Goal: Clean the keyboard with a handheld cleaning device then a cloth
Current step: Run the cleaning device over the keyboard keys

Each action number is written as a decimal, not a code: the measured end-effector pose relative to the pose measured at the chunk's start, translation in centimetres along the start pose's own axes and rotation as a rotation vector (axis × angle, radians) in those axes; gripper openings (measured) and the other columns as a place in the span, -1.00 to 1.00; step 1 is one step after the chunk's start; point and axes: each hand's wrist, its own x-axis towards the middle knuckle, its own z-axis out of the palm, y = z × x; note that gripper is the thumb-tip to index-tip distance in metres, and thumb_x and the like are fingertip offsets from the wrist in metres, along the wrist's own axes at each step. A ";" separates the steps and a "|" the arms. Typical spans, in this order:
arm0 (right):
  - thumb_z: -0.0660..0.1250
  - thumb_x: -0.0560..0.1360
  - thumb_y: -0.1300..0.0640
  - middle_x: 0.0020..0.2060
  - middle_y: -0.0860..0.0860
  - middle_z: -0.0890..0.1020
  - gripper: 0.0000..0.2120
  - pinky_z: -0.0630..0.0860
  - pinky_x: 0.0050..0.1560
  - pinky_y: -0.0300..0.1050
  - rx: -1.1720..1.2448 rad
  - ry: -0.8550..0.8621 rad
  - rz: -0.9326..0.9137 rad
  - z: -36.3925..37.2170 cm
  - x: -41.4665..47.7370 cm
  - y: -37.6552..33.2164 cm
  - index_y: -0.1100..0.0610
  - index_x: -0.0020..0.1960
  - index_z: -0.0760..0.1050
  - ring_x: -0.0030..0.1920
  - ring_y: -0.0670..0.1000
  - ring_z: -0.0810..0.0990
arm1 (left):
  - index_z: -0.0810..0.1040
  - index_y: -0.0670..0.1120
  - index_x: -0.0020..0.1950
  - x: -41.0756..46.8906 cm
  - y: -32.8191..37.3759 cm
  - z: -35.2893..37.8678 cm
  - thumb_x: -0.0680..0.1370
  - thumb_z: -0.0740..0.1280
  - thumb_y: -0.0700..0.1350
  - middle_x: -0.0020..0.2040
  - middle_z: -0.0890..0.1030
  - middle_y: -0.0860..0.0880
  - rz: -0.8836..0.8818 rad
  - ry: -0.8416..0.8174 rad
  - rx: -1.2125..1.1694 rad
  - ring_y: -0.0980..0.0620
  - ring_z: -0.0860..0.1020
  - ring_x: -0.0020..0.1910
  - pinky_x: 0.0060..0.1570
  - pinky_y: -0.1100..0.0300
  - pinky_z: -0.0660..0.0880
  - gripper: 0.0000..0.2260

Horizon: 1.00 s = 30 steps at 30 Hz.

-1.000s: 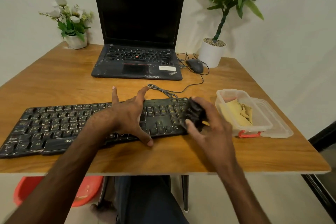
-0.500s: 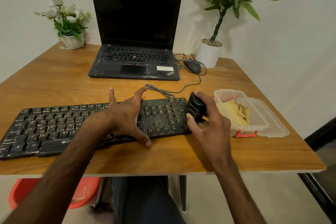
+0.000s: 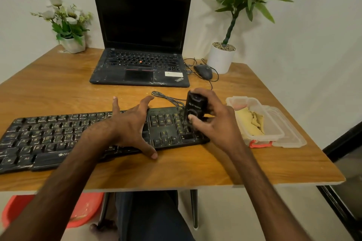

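1. The right hand [image 3: 217, 123] grasps the small black handheld cleaning device [image 3: 195, 107]. Its fingers curl round the far side and the thumb sits on the round control on the near face.
2. Change: a second ago the device lay low and tilted over the right end of the flat black wired keyboard [image 3: 58, 135]. It now stands nearly upright, top lifted toward the keyboard's far edge and lower end over the number pad. I cannot tell whether the lower end touches the keys, as the hand hides it.
3. The left hand [image 3: 129, 129] is released, fingers straight and spread. The palm bears on the middle of the keyboard and the thumb tip is down on the wooden table [image 3: 176, 168], just in front of the keyboard. Its pose matches the earlier frames.
4. The keyboard lies along the table's near edge, its left end reaching toward the near left corner. It has not shifted.
5. The crumpled yellow cloth [image 3: 248, 121] sits in the clear plastic container [image 3: 274, 135] near the table's right edge, just beside the keyboard's right end. No hand is on it.
6. Judgement: the thumb on the control suggests the device is being switched or re-aimed. The device pass appears to be in hand at the right end, and the cloth pass has not begun.
7. Also present: an open black laptop [image 3: 141, 64] toward the far edge, with a dark mouse [image 3: 203, 71] to its right.
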 end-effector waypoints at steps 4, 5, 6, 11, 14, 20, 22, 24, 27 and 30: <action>0.50 0.45 0.21 0.08 -0.07 0.64 -0.39 0.58 -0.16 -0.37 0.042 0.095 0.035 0.4 3.6 1.3 -0.16 0.38 0.38 0.01 -0.22 0.63 | -0.42 0.03 0.57 -0.1 -0.1 0.1 0.13 0.56 0.38 0.63 0.14 -0.09 -0.001 0.003 0.003 -0.08 0.04 0.62 0.35 -0.37 -0.52 0.41; 0.50 0.44 0.22 0.06 -0.10 0.63 -0.39 0.57 -0.15 -0.38 0.056 0.113 0.038 0.5 3.8 1.7 -0.15 0.38 0.39 0.00 -0.23 0.63 | -0.42 0.03 0.58 -0.2 -0.1 0.0 0.13 0.55 0.39 0.64 0.14 -0.08 -0.001 0.002 0.008 -0.08 0.04 0.62 0.36 -0.37 -0.51 0.41; 0.50 0.44 0.22 0.06 -0.12 0.62 -0.39 0.57 -0.13 -0.38 0.056 0.129 0.043 0.5 3.8 2.0 -0.15 0.38 0.38 0.02 -0.23 0.63 | -0.41 0.03 0.58 -0.2 -0.1 0.0 0.13 0.55 0.39 0.64 0.13 -0.08 -0.002 0.000 0.012 -0.08 0.04 0.62 0.36 -0.38 -0.51 0.41; 0.50 0.45 0.21 0.03 -0.23 0.55 -0.41 0.57 -0.18 -0.39 0.035 0.278 0.089 -1.1 2.7 2.0 -0.12 0.38 0.38 0.01 -0.20 0.62 | -0.41 0.04 0.58 -0.2 -0.1 -0.1 0.14 0.56 0.37 0.64 0.12 -0.07 0.007 -0.009 -0.012 -0.06 0.03 0.62 0.33 -0.35 -0.55 0.40; 0.50 0.45 0.23 0.03 -0.26 0.53 -0.40 0.58 -0.25 -0.36 0.144 0.208 0.107 -0.8 0.2 -0.2 -0.18 0.36 0.39 0.00 -0.21 0.62 | -0.42 0.04 0.57 -0.1 -0.3 0.1 0.13 0.56 0.38 0.64 0.10 -0.07 0.013 -0.006 -0.021 -0.06 0.02 0.62 0.33 -0.34 -0.57 0.41; 0.49 0.46 0.20 0.14 -0.25 0.51 -0.40 0.62 -0.16 -0.30 0.206 0.053 0.037 1.8 -3.0 -2.6 -0.20 0.37 0.38 0.07 -0.28 0.59 | -0.41 0.04 0.58 -0.1 -0.3 -0.1 0.05 0.47 0.43 0.63 0.17 -0.06 0.004 -0.021 -0.043 -0.07 0.05 0.62 0.34 -0.32 -0.57 0.42; 0.48 0.47 0.20 0.18 -0.17 0.52 -0.42 0.64 -0.17 -0.27 0.252 -0.012 0.006 3.0 -3.0 -3.7 -0.18 0.38 0.38 0.07 -0.22 0.61 | -0.40 0.05 0.57 0.0 -0.4 0.0 0.06 0.50 0.43 0.61 0.23 -0.04 0.017 -0.007 -0.048 -0.05 0.09 0.61 0.35 -0.33 -0.55 0.41; 0.46 0.49 0.18 0.20 -0.13 0.52 -0.41 0.66 -0.15 -0.21 0.196 -0.044 -0.046 3.8 -2.5 -3.9 -0.19 0.40 0.35 0.08 -0.16 0.62 | -0.39 0.06 0.57 0.0 -0.5 0.1 0.12 0.55 0.39 0.60 0.25 -0.03 0.030 0.004 -0.043 -0.04 0.10 0.61 0.35 -0.34 -0.55 0.40; 0.47 0.48 0.16 0.18 -0.08 0.57 -0.40 0.67 -0.16 -0.19 0.160 0.059 0.030 3.7 -1.0 -3.0 -0.22 0.39 0.33 0.06 -0.15 0.63 | -0.37 0.05 0.58 -0.2 -0.6 0.1 0.15 0.58 0.34 0.61 0.23 -0.05 0.032 0.006 -0.056 -0.06 0.10 0.61 0.36 -0.33 -0.54 0.37; 0.47 0.49 0.17 0.22 -0.07 0.55 -0.41 0.67 -0.15 -0.18 0.154 -0.036 -0.046 4.5 -1.7 -3.9 -0.18 0.40 0.34 0.09 -0.09 0.63 | -0.41 0.08 0.57 -0.5 -1.2 0.0 0.12 0.57 0.37 0.63 0.16 -0.03 0.044 -0.017 -0.071 -0.04 0.05 0.62 0.35 -0.35 -0.54 0.40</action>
